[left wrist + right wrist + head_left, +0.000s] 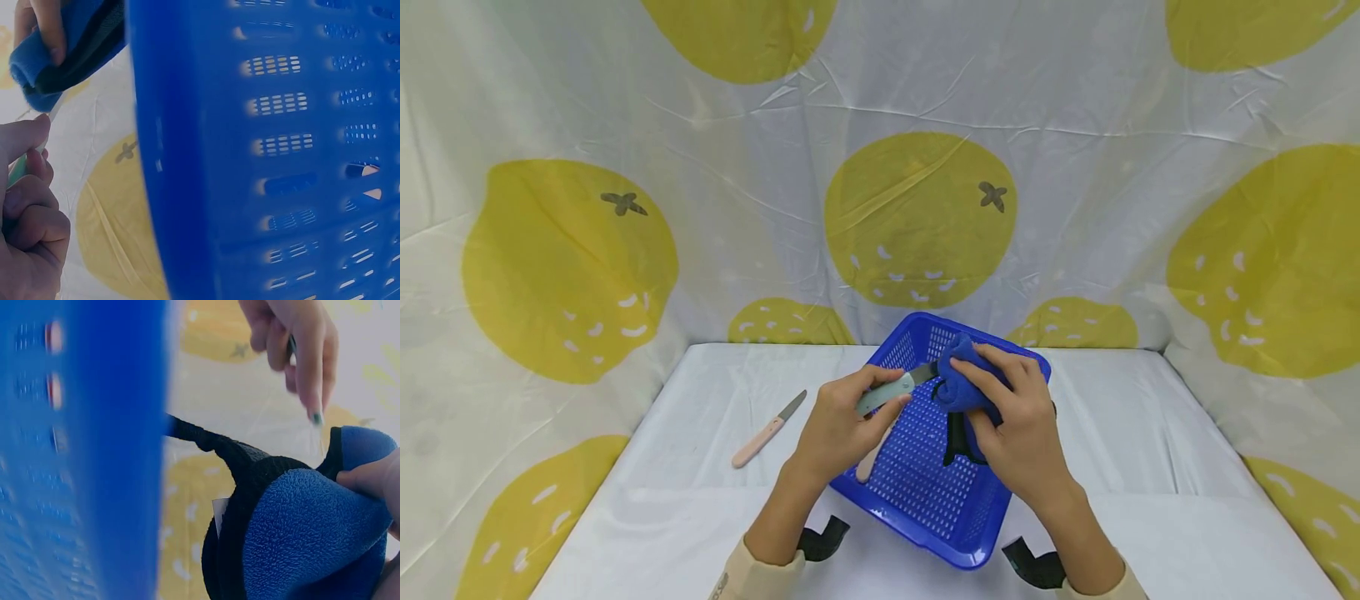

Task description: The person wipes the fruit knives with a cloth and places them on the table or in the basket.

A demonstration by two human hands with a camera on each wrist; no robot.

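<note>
My left hand [838,421] grips a knife by its pale green handle [883,394], above the blue plastic basket [936,546]. The blade [922,374] points right, and its tip end is hidden at a blue terry cloth with black trim [957,390]. Fingers and thumb of my right hand [1022,421] pinch that cloth, which is folded over around the blade's end. A black edging strip hangs from it over the basket. In the right wrist view the cloth [306,531] bulges below the thumb, with the left hand [303,344] beyond it.
A knife with a pink handle [758,443] lies on the white-covered table, left of the basket. Another pale pink handle [867,467] rests inside the basket by its left wall. Lemon-printed fabric [921,221] hangs behind and at both sides.
</note>
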